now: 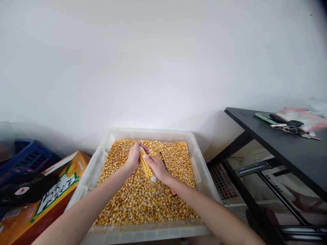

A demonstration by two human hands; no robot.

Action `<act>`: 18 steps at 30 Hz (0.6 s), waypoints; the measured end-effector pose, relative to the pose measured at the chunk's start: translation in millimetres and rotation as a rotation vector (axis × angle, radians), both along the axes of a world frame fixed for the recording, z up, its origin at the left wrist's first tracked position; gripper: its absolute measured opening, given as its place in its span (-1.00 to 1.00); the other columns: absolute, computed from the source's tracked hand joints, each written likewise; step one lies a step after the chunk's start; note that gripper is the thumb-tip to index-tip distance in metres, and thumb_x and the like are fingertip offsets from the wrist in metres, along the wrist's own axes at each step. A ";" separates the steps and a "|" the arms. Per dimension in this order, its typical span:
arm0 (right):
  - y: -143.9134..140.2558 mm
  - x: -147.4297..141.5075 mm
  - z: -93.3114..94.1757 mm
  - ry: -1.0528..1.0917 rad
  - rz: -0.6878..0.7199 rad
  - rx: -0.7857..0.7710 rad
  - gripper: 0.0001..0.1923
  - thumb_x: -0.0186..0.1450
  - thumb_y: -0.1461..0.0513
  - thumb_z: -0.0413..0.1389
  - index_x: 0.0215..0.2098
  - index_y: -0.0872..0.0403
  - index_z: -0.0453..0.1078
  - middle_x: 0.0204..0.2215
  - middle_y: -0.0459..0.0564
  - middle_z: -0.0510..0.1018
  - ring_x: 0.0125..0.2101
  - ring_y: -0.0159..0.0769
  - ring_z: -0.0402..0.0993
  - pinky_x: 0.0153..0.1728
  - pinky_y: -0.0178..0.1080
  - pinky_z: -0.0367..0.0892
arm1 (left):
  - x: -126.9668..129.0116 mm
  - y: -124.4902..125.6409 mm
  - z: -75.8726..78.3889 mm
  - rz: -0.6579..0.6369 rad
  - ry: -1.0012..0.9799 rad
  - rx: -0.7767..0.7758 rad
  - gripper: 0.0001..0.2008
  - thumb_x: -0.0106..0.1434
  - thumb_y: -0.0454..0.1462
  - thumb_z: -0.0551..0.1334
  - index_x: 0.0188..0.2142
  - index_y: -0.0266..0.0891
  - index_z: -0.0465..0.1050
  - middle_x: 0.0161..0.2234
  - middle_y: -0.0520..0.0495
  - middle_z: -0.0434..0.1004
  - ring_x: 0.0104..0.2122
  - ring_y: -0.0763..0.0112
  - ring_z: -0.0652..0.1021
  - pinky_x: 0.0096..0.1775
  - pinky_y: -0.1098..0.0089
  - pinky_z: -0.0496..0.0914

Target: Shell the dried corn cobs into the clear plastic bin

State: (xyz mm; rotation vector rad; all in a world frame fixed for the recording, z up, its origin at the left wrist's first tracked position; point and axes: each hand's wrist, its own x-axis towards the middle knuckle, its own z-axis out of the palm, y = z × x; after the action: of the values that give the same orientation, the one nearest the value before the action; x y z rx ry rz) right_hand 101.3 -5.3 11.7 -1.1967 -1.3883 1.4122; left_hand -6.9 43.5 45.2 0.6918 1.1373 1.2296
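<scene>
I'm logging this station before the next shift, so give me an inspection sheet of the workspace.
Surface: translucent plastic tub filled with loose corn kernels.
Job's things: corn cob, partly stripped, held over the kernels; a thin dark tool lies on them.
Clutter: orange carton, blue crate, black fan on the left.
Grippers: left hand and right hand both grip the cob.
Cables: nothing seen.
Surroundings: white wall; black table with keys on the right.
</scene>
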 end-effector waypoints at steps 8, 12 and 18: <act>-2.6 1.3 -3.2 -0.084 -0.013 0.080 -0.45 0.27 -0.15 -0.18 -0.58 0.07 0.28 -0.62 -0.10 0.34 -0.49 -0.33 0.25 -0.40 -0.31 0.17 | 2.2 -3.6 2.1 -0.054 0.023 -0.028 -0.76 0.03 -0.15 0.11 -0.64 -0.24 0.30 -0.66 -0.09 0.45 -0.61 0.34 0.47 -0.51 0.39 0.33; 0.1 -0.6 -8.8 0.016 -0.080 0.051 -0.48 0.26 -0.15 -0.16 -0.45 0.06 0.36 -0.52 -0.07 0.43 -0.41 -0.28 0.32 -0.32 -0.27 0.22 | 0.1 -2.3 8.5 -0.106 -0.030 -0.057 -0.78 0.03 -0.15 0.09 -0.62 -0.23 0.28 -0.64 -0.09 0.46 -0.59 0.32 0.49 -0.50 0.38 0.35; 4.8 2.3 -3.1 0.029 0.004 0.062 -0.49 0.24 -0.16 -0.11 -0.30 0.06 0.39 -0.41 -0.05 0.47 -0.32 -0.25 0.36 -0.22 -0.24 0.24 | 2.5 -2.1 2.7 -0.145 -0.045 0.015 -0.77 0.03 -0.13 0.12 -0.59 -0.22 0.29 -0.58 -0.14 0.53 -0.48 0.23 0.55 -0.38 0.32 0.39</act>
State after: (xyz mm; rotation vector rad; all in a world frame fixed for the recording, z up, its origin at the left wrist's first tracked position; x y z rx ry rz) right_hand 103.6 -0.5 8.6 -1.1300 -1.4050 1.3747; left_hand -4.4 41.4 47.9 0.7417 1.0241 1.1265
